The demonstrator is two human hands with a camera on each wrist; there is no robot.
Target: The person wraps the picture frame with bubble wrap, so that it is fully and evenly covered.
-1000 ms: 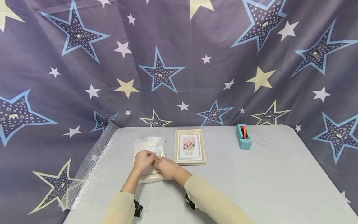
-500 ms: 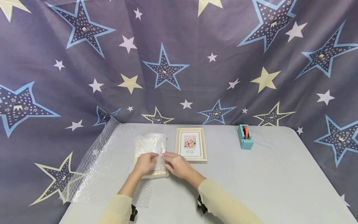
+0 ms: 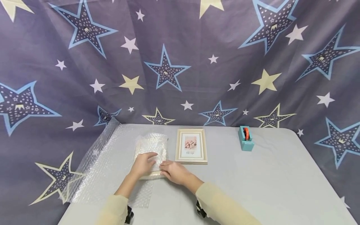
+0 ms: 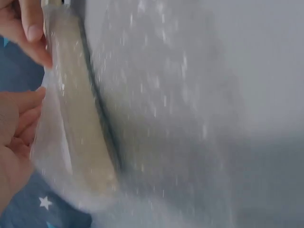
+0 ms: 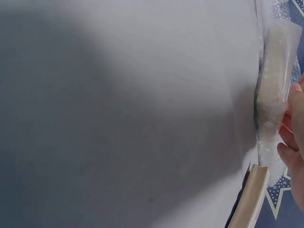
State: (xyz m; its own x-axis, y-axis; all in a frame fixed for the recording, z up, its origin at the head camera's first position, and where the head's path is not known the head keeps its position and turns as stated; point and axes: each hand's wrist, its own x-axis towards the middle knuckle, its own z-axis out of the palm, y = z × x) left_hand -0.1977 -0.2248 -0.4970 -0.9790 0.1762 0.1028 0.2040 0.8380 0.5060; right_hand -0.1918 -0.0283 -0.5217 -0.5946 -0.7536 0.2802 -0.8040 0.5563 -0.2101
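Observation:
A pale gold picture frame wrapped in bubble wrap (image 3: 159, 147) lies flat on the table, its lower edge toward me. My left hand (image 3: 142, 164) rests on top of it, fingers loosely bent against the plastic. At its lower right edge, my right hand (image 3: 175, 172) touches the wrap with its fingertips. The left wrist view shows the package (image 4: 78, 104) side-on, with plastic layers bulging over its face. In the right wrist view, the fingers (image 5: 287, 135) lie against the wrapped side. Any tape on the wrap is too faint to tell.
An unwrapped gold picture frame (image 3: 178, 153) with a flower print lies just right of the package. Further right stands a teal tape dispenser (image 3: 247, 146) with a red reel. Loose bubble wrap (image 3: 95, 179) spreads left, over the table edge. A star-patterned curtain (image 3: 194, 93) hangs behind.
My hands were together over the middle of the package, then came apart. The right hand has since slid down toward the lower right edge; the left stays on top.

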